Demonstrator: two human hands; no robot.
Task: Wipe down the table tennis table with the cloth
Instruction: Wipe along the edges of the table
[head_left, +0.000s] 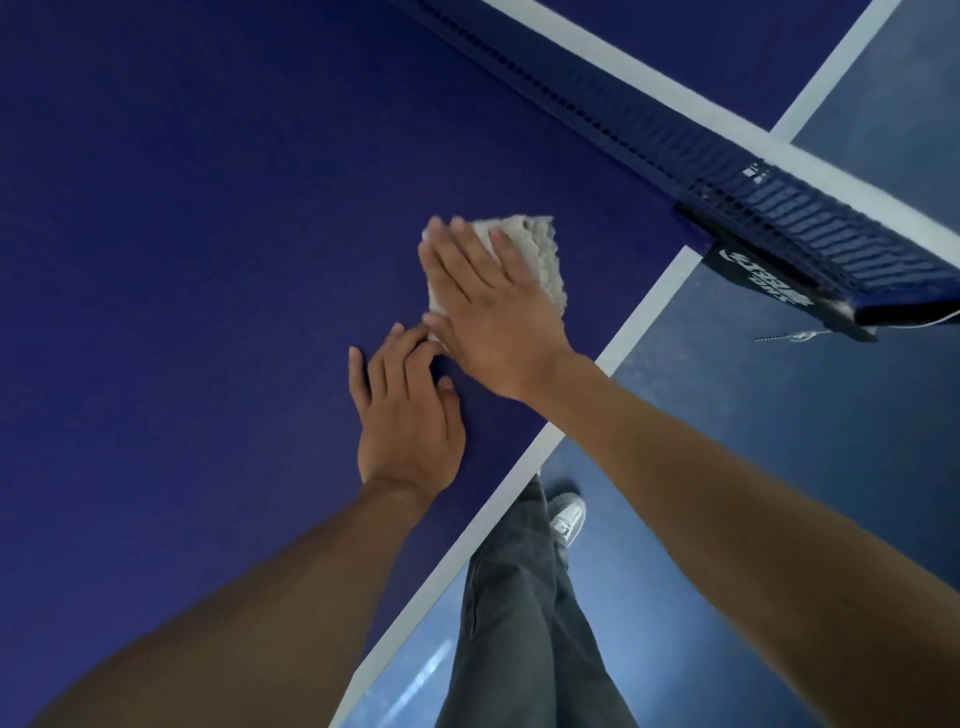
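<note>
A folded pale grey cloth (535, 249) lies on the dark blue table tennis table (208, 260), a short way from the net. My right hand (488, 312) lies flat on the cloth with straight fingers, pressing it onto the surface. My left hand (410, 410) rests on the table just below and left of it, fingers spread, with the fingertips touching the cloth's near corner.
The blue net (675, 124) with its white top band runs diagonally across the upper right, ending at a clamp post (769, 280) over the table's white side line (519, 493). Beyond that edge are the blue floor and my legs and shoe (566, 519).
</note>
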